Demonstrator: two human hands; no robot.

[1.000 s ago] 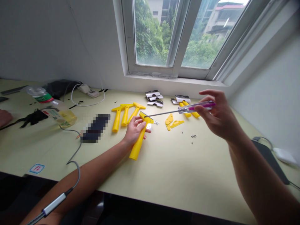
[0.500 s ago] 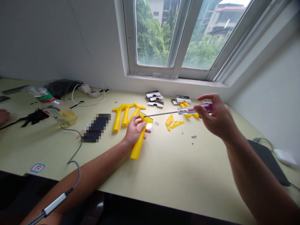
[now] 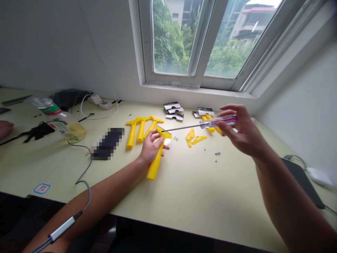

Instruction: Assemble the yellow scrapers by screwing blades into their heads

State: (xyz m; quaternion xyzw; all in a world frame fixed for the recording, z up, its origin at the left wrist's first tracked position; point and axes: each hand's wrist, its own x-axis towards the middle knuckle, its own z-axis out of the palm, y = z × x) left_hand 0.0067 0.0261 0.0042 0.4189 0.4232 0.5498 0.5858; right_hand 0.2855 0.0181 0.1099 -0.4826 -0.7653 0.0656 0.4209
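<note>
My left hand (image 3: 151,149) is closed around a yellow scraper (image 3: 156,163) near its head, with the handle slanting down toward me. A metal blade edge shows along the head. In my right hand (image 3: 243,131) is a screwdriver (image 3: 219,121) with a clear and purple handle, its shaft pointing left. The screwdriver's tip meets the scraper head; the screw under it is too small to make out. Several small screws (image 3: 176,138) lie just right of the scraper. Beyond them are loose yellow plastic plates (image 3: 199,140) and a few more screws (image 3: 217,153).
Three yellow scrapers (image 3: 132,135) lie left of my left hand, beside a pixelated dark object (image 3: 109,144). Black and white cards (image 3: 173,109) lie by the window. A bottle (image 3: 64,123) leans at left, near another person's hand (image 3: 5,129). A dark flat device (image 3: 302,182) is at right.
My right hand's fingers have shifted and opened a little around the screwdriver handle, which looks turned. The tip stays on the scraper head, and my left hand holds still.
</note>
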